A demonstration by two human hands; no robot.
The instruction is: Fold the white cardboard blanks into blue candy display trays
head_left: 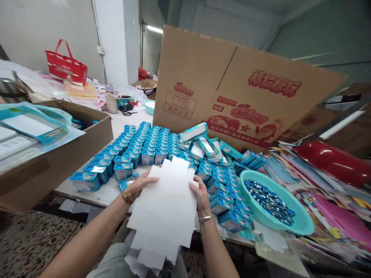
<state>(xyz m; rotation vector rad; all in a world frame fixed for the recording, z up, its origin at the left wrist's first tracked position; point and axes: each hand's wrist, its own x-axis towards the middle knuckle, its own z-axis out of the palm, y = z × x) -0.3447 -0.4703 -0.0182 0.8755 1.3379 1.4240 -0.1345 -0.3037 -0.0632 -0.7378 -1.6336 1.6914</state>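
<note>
A stack of white die-cut card blanks [164,208] with notched edges lies across my lap and reaches up toward the table. My left hand [142,184] grips its upper left edge, thumb on top. On the opposite edge, my right hand [200,193] holds the same stack, its thumb also on the upper face. Just beyond the cards stand rows of small blue boxes [149,156] on the table. One blue box [129,181] lies tilted near my left hand. Several open blue cartons with white insides [203,144] are heaped behind the rows.
A large brown cardboard box [203,81] rises behind the rows. At right, a turquoise basin [301,227] holds shiny blue pieces, beside stacked printed sheets [327,208] and a red glossy object [333,162]. An open carton [58,158] stands at left; scissors [129,113] lie farther back.
</note>
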